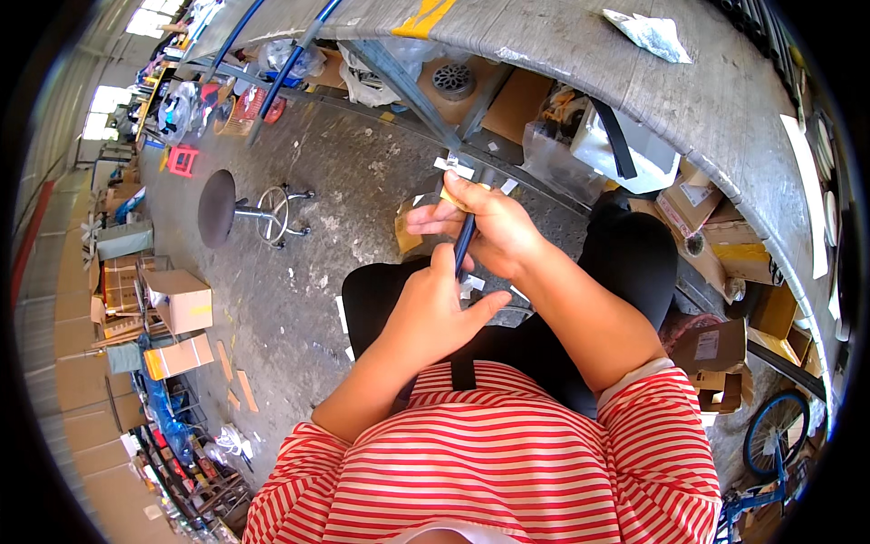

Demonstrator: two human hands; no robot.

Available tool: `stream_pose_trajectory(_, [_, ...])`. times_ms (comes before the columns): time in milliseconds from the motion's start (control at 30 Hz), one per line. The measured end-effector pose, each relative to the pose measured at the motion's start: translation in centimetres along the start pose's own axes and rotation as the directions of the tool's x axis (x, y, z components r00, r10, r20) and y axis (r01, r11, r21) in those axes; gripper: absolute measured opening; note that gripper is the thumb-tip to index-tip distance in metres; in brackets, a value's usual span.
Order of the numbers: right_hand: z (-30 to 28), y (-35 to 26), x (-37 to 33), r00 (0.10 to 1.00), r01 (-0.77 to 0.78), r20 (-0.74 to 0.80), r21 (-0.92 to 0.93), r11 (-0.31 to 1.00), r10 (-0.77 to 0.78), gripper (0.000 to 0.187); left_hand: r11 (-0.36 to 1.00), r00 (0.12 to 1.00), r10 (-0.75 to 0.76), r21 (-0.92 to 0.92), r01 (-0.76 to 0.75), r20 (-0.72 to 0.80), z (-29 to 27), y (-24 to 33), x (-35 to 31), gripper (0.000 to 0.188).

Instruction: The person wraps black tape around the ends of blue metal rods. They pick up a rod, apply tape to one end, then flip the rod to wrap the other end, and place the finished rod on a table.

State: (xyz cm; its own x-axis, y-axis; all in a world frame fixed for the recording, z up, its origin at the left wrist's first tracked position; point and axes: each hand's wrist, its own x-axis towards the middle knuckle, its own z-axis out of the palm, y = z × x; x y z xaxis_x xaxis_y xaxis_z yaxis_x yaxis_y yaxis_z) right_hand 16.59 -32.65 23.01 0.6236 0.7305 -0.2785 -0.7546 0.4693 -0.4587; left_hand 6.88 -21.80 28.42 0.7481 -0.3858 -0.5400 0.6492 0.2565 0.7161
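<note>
So both hands are on a slim, smooth, dark rod, and it's held at a slant out in front of the lap, below the bench edge. The right hand has the upper end, thumb pressed flat along a small yellowish piece and the other fingers spread out behind it. Can't tell if that piece is paper, tape or something stiffer. The left hand has its fingers curled round the lower part, while its thumb sticks out sideways, clear of the rod. There's a flat white bit just past the right thumb tip, but I can't tell whether it's attached.

Around that: the bench top is grey and streaky, a bit like worn wood grain, with a yellow stripe and a crumpled white packet on it. Underneath there's a boxy white tub, clear crinkly plastic and creased brown cardboard. The concrete floor is rough, stained and speckled with pale scraps. Off left is a stool with a round dark seat and a shiny metal base. Lower right, a thin-spoked bike wheel. Shirt is red-and-white striped fabric.
</note>
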Motion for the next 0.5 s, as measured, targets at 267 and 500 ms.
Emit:
stream_pose_trajectory(267, [-0.6, -0.5, 0.2, 0.952, 0.131, 0.269, 0.085, 0.988, -0.149, 0.045, 0.995, 1.0, -0.03, -0.097, 0.03, 0.003, 0.1, 0.0, 0.2, 0.028])
stream_pose_trajectory(500, [-1.1, -1.2, 0.1, 0.954, 0.156, 0.245, 0.086, 0.984, -0.173, 0.046, 0.998, 0.998, -0.051, 0.026, 0.052, -0.028, 0.2, -0.5, -0.1, 0.025])
